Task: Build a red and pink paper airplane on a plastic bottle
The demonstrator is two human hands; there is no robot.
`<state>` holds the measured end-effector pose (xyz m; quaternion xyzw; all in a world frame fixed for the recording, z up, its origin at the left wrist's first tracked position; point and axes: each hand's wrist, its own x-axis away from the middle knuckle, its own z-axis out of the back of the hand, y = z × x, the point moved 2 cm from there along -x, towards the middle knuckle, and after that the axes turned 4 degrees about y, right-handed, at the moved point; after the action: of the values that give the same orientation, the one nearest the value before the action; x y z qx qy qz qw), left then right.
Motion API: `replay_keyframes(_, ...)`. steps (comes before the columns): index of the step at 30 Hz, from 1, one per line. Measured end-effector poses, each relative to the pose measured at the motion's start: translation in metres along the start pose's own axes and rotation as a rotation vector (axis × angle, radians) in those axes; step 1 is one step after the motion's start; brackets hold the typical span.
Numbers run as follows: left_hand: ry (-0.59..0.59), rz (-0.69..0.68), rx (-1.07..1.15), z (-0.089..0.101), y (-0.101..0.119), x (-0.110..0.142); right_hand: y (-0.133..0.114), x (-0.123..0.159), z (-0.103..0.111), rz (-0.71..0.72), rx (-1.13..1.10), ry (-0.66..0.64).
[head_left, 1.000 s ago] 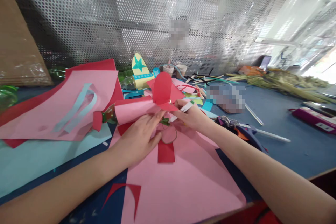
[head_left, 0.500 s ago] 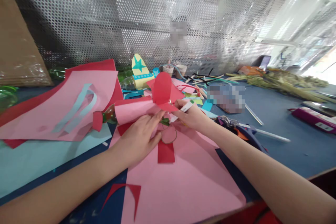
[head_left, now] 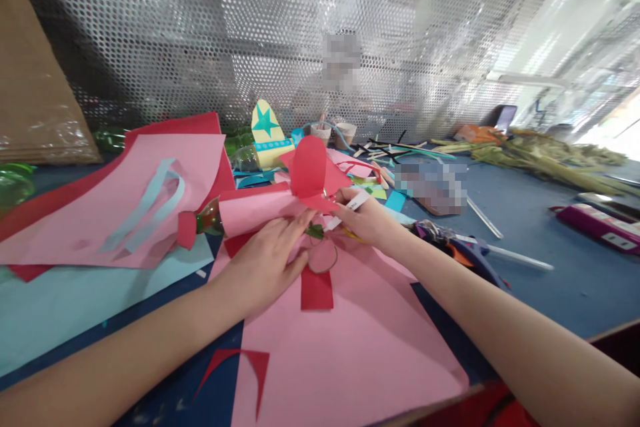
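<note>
A plastic bottle wrapped in pink paper point(head_left: 257, 212) lies on its side, its neck and red-covered cap pointing left. Upright red paper fins point(head_left: 309, 168) stand at its right end. My left hand point(head_left: 273, 260) presses against the wrapped bottle from the near side, fingertips reaching the base of the fins. In my right hand point(head_left: 367, 217), closed close to the fins, is a narrow white strip point(head_left: 349, 208) with small print. A bit of green shows between the hands, with a thin dark loop point(head_left: 323, 257) below it. What my right fingertips touch is partly hidden.
Under the hands lies a pink sheet point(head_left: 350, 353) with a red paper rectangle point(head_left: 317, 291). A curved red offcut point(head_left: 240, 355) sits nearer. Pink, red and blue sheets spread left. A yellow-wrapped bottle point(head_left: 273, 155) stands behind; straws point(head_left: 520, 258) and a purple box point(head_left: 595, 227) are right.
My right hand has shifted very slightly, and the green end of the white strip no longer shows. More of something yellow shows beneath that hand. My left hand stays in place.
</note>
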<state>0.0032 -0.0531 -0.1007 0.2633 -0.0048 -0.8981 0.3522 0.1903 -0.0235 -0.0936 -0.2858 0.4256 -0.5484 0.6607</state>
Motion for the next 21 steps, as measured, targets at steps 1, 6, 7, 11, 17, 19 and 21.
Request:
replay_keyframes(1,0.003,-0.002,0.004,-0.0002,-0.0003,0.0001,-0.0004,-0.0001,0.0001,0.017,0.013,0.000)
replay_keyframes(6,0.013,-0.003,0.018,-0.0010,-0.0017,0.0006,-0.0008,-0.0008,0.0004,0.067,0.062,0.007)
replay_keyframes(7,0.014,-0.005,0.017,-0.0009,-0.0017,0.0006,-0.0006,-0.0009,0.0004,0.066,0.061,0.006)
replay_keyframes(11,0.003,-0.010,0.020,-0.0003,-0.0006,0.0002,-0.0005,-0.0010,0.0006,0.070,0.051,0.006)
replay_keyframes(17,-0.001,0.003,0.021,0.0008,0.0000,-0.0003,-0.0027,0.0017,0.0000,-0.045,-0.120,0.002)
replay_keyframes(19,-0.006,-0.003,0.033,0.0007,-0.0002,-0.0006,-0.0036,0.0028,-0.0014,-0.034,-0.156,-0.004)
replay_keyframes(21,-0.006,-0.008,0.044,0.0007,-0.0005,-0.0009,-0.0035,0.0036,-0.0040,-0.012,-0.166,-0.046)
